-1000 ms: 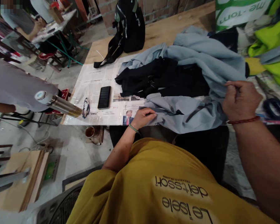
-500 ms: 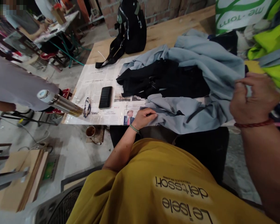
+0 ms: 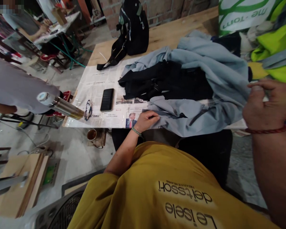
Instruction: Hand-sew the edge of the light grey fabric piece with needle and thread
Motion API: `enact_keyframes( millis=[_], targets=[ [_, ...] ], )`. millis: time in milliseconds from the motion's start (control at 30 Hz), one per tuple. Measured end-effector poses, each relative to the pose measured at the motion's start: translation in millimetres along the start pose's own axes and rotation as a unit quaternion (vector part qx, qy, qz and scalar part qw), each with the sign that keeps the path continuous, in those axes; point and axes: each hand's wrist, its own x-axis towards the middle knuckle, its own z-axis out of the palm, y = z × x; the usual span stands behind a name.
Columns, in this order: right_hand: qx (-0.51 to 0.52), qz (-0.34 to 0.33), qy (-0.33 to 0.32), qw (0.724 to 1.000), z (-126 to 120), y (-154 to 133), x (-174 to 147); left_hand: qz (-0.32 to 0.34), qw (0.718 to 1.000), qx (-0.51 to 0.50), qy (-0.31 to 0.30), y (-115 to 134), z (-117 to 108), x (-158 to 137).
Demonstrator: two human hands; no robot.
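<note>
My left hand point(image 3: 147, 121) pinches the near edge of a grey garment point(image 3: 200, 122) at the table's front, its fingertips pressed together on the cloth. Raised above the right end of the garment is my right hand point(image 3: 268, 106), with thumb and forefinger closed in a pinch. What it holds is too small to make out; a faint thin line, perhaps a thread, runs over the cloth toward it. A black cloth piece point(image 3: 166, 81) lies in the middle of the grey garment, rumpled, with folds of grey around it.
Newspaper point(image 3: 92, 76) covers the table's left part, with a black phone point(image 3: 107, 100), glasses point(image 3: 88, 110) and a steel flask point(image 3: 62, 106) on it. Behind are a black bag point(image 3: 137, 28), a green-white bag point(image 3: 245, 16) and yellow clothing point(image 3: 276, 44). Another person point(image 3: 19, 81) is at left.
My right hand has moved a little to the right, away from the left hand, still pinched. My left hand keeps its hold on the grey garment. The view has shifted slightly.
</note>
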Motion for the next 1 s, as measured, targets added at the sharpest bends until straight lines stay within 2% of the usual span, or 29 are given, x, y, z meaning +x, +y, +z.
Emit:
enact_keyframes(
  millis=[100, 167, 233, 300, 367, 467, 633, 733, 1000],
  targets=[
    [0.083, 0.074, -0.002, 0.994, -7.0, -19.9, 0.3, 0.002, 1.000, 0.003, 0.003, -0.4, 0.0, 0.1],
    [0.175, 0.124, -0.020, 0.977, -12.0, -35.6, -3.2, 0.008, 1.000, 0.002, 0.004, -0.2, -0.1, 0.2],
    [0.257, 0.166, -0.052, 0.951, -16.6, -52.6, -12.6, 0.015, 1.000, 0.001, 0.004, 0.0, -0.3, 0.3],
    [0.291, 0.187, -0.115, 0.931, -19.7, -71.2, -29.2, 0.018, 1.000, -0.001, 0.006, 0.0, -0.5, 0.1],
    [0.297, 0.168, -0.224, 0.913, -19.7, -91.1, -51.1, 0.017, 1.000, -0.004, 0.011, 0.0, -0.6, -0.5],
    [0.326, 0.121, -0.367, 0.863, -11.9, -118.7, -84.2, 0.008, 1.000, -0.007, 0.017, -0.1, -0.8, -1.8],
    [0.340, 0.130, -0.459, 0.810, 7.0, -142.9, -106.4, 0.014, 1.000, -0.013, 0.022, 0.3, -0.9, -3.3],
    [0.325, 0.120, -0.477, 0.808, 10.9, -146.9, -100.5, 0.020, 0.999, -0.017, 0.025, 0.1, -1.1, -3.4],
    [0.287, 0.084, -0.460, 0.836, 16.4, -152.7, -91.6, 0.045, 0.998, -0.031, 0.028, -2.0, -3.8, -6.1]
  ],
)
